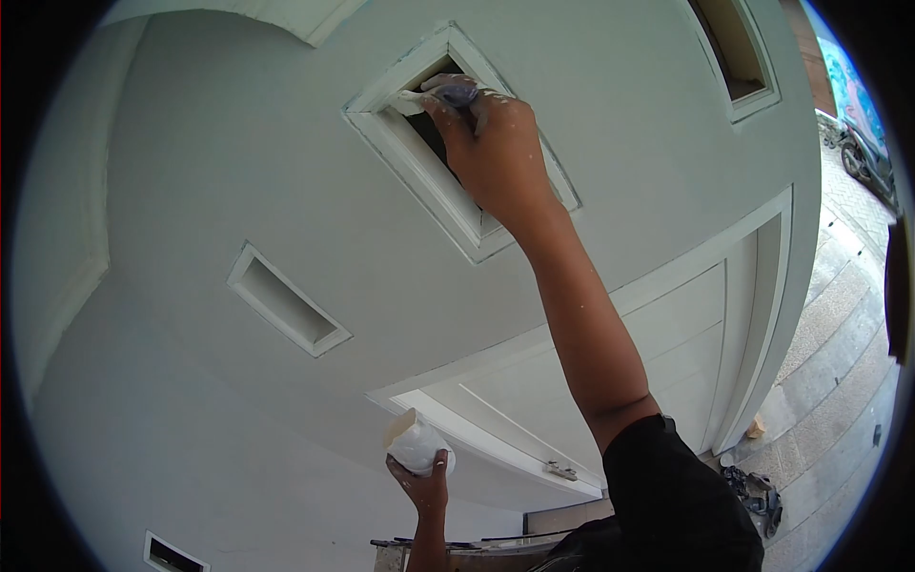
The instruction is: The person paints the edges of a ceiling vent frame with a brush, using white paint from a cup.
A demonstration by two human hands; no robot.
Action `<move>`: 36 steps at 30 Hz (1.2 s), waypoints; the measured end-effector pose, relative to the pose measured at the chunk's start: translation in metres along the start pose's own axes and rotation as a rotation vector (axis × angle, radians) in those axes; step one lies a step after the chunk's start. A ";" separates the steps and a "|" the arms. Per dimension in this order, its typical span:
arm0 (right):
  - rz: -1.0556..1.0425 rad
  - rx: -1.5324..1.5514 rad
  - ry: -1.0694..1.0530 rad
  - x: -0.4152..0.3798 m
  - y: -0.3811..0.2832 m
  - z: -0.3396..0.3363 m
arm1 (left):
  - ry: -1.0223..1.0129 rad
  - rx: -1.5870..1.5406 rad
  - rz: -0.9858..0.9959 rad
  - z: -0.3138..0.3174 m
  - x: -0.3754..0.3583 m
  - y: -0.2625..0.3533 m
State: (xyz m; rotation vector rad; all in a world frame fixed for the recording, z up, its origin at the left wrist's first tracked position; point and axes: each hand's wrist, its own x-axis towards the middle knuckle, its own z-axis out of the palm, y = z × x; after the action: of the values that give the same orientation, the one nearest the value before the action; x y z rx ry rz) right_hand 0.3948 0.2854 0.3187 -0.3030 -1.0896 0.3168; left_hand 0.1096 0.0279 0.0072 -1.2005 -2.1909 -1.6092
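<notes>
My right hand [486, 133] is raised to a rectangular window opening with a white frame [410, 176]. Its paint-spotted fingers are closed round what looks like a paintbrush [457, 93], with a purple-grey handle partly hidden by the fingers. A whitish tip is at the upper left inner edge of the frame. Lower down, my left hand [419, 484] grips a white paint container [417, 446] that is smeared on the outside and tilted. Its mouth looks cream-coloured, and its contents do not show clearly.
Around the opening is a grey-white wall [248, 172] with a smaller framed recess [291, 303]. Below right is a white panelled door [667, 319] with a metal latch [560, 471]. A motorcycle [865, 162] stands on the paving [839, 324] outside.
</notes>
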 end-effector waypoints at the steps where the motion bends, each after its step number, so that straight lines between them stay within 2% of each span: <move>1: -0.035 -0.002 0.003 -0.002 0.001 -0.001 | 0.002 0.002 0.000 -0.001 -0.001 0.001; 3: -0.072 -0.001 0.005 -0.004 0.000 -0.007 | 0.005 -0.037 -0.026 0.000 -0.002 0.005; 5: 0.115 -0.020 -0.030 -0.006 -0.005 -0.016 | 0.017 -0.022 -0.019 0.002 -0.001 -0.003; 9: 0.000 -0.008 0.050 -0.008 0.019 0.012 | -0.006 0.003 -0.021 0.001 -0.002 0.001; 12: -0.025 0.063 -0.024 -0.009 0.025 0.014 | -0.002 0.001 0.013 0.001 -0.002 0.000; 14: 0.141 0.304 -0.037 -0.008 0.028 -0.003 | -0.006 -0.028 0.000 0.000 -0.001 -0.003; 18: 0.248 0.152 -0.044 -0.007 0.007 -0.012 | 0.002 -0.054 0.007 0.004 -0.002 -0.007; 20: -0.070 0.020 0.006 -0.008 0.011 0.007 | -0.002 -0.038 -0.007 0.003 -0.004 0.000; 24: -0.133 0.105 -0.022 -0.018 0.006 0.001 | -0.021 -0.013 -0.009 0.000 -0.001 0.001; 26: 0.061 0.212 -0.019 -0.022 -0.001 -0.018 | -0.005 -0.039 -0.009 0.003 -0.002 0.000; 27: 0.063 0.212 -0.019 -0.021 0.000 -0.017 | 0.008 -0.062 -0.006 0.004 -0.002 0.000; 29: 0.067 -0.002 -0.013 -0.018 0.002 -0.014 | -0.006 -0.070 -0.004 0.004 -0.002 0.002; 33: 0.010 0.104 -0.010 -0.024 0.023 0.006 | 0.004 -0.075 0.034 0.003 -0.002 0.000; 35: 0.144 0.167 -0.071 -0.032 0.011 -0.012 | -0.022 -0.093 0.011 0.001 0.001 -0.004; 36: 0.140 0.166 -0.073 -0.033 0.008 -0.020 | -0.051 -0.103 -0.015 0.001 0.001 -0.003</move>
State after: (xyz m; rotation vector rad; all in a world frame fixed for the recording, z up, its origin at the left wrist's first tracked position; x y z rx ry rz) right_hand 0.3973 0.2782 0.2799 -0.2214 -1.1081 0.5440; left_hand 0.1067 0.0289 0.0056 -1.2689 -2.1758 -1.7359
